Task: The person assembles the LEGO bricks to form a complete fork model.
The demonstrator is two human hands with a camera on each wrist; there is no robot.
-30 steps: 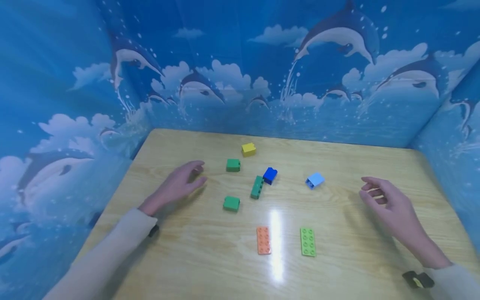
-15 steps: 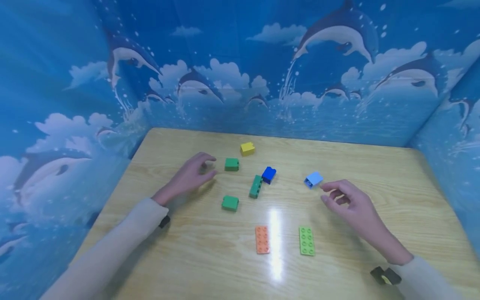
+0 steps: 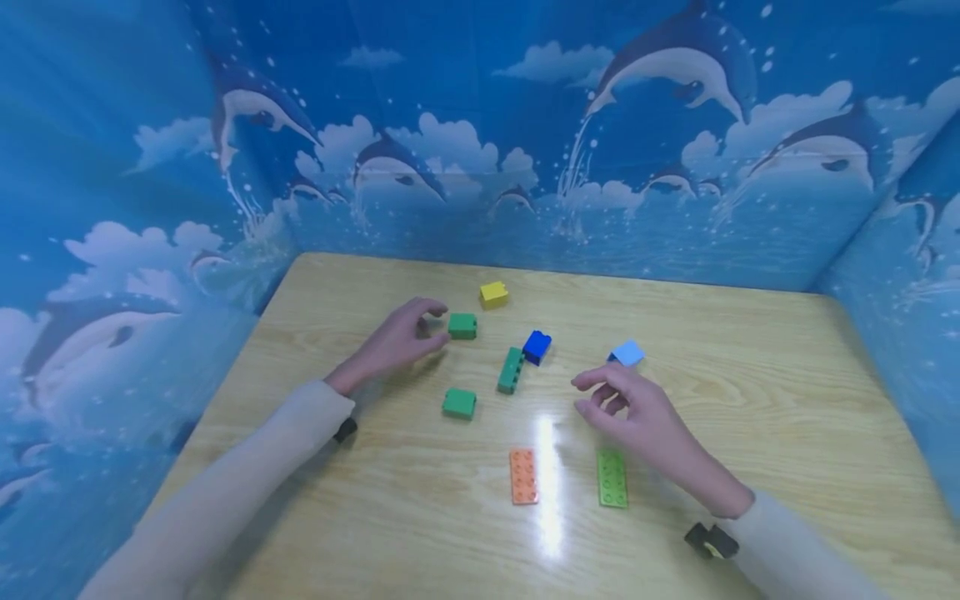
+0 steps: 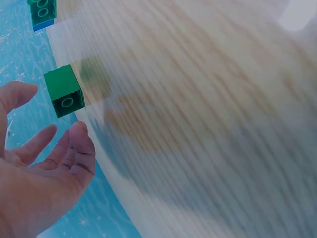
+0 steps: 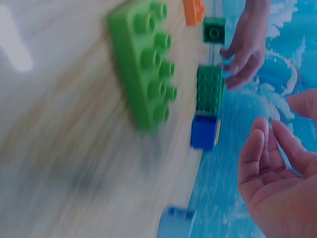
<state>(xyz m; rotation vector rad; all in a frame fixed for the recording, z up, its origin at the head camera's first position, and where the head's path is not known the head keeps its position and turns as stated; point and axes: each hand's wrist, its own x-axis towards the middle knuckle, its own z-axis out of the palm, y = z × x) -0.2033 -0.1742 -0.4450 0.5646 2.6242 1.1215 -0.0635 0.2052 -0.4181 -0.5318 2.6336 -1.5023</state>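
Observation:
In the head view my left hand is just left of a green toy building brick, thumb and fingers spread apart. A gap separates the hand from this brick in the left wrist view. My right hand hovers over the table with loosely bent fingers and holds nothing. It partly covers the light blue brick behind it and is just above the lime green brick. A dark blue brick and a long green brick lie between the hands.
A yellow brick lies at the back of the wooden table. Another green brick lies mid-left, and an orange brick lies near the front. Blue dolphin-print cloth walls the back and sides.
My right hand has moved left across the table, past the light blue brick. My left hand has moved right and slightly farther back, up to the green brick. The bricks have stayed in place.

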